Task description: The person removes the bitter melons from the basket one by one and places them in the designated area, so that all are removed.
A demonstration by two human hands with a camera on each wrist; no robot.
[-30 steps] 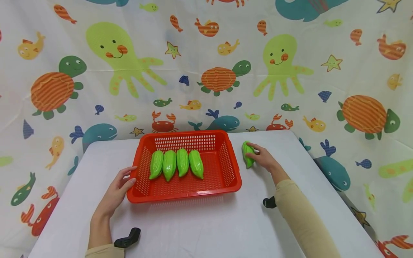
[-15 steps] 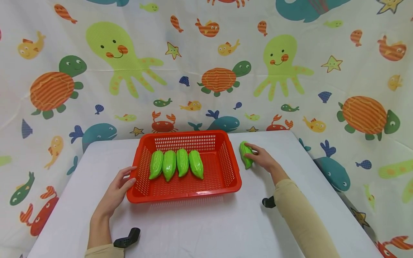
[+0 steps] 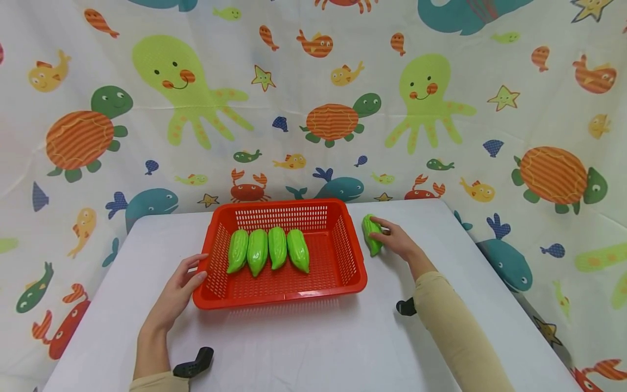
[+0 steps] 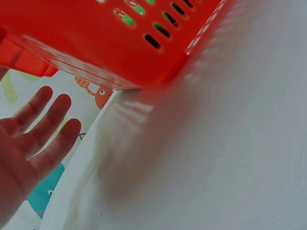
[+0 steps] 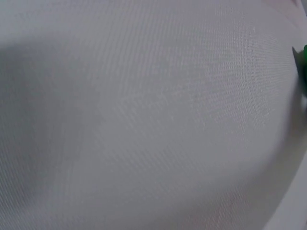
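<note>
My right hand (image 3: pixel 398 238) grips a bright green, ridged, pointed toy vegetable (image 3: pixel 370 234) just right of the red plastic basket (image 3: pixel 279 295). Thumb and fingers lie over its right side. Only a green sliver shows at the right wrist view's right edge. Four-sided and perforated, the basket holds several like green vegetables (image 3: pixel 257 251) in a row at its left and middle. My left hand (image 3: pixel 178 288) touches the basket's left rim with thumb and index fingertips. In the left wrist view, the other fingers of the left hand (image 4: pixel 36 143) stretch out, apart from the basket wall (image 4: pixel 110 48).
A white-covered table (image 3: pixel 294 348) lies under everything. Behind it hangs a curtain (image 3: pixel 284 71) printed with sea animals. Black wrist-worn devices sit at the left wrist (image 3: pixel 194 363) and right wrist (image 3: pixel 406 306).
My right hand has shifted slightly left with the green vegetable, bringing it nearer the basket. The left hand, the basket and the row inside look unmoved.
</note>
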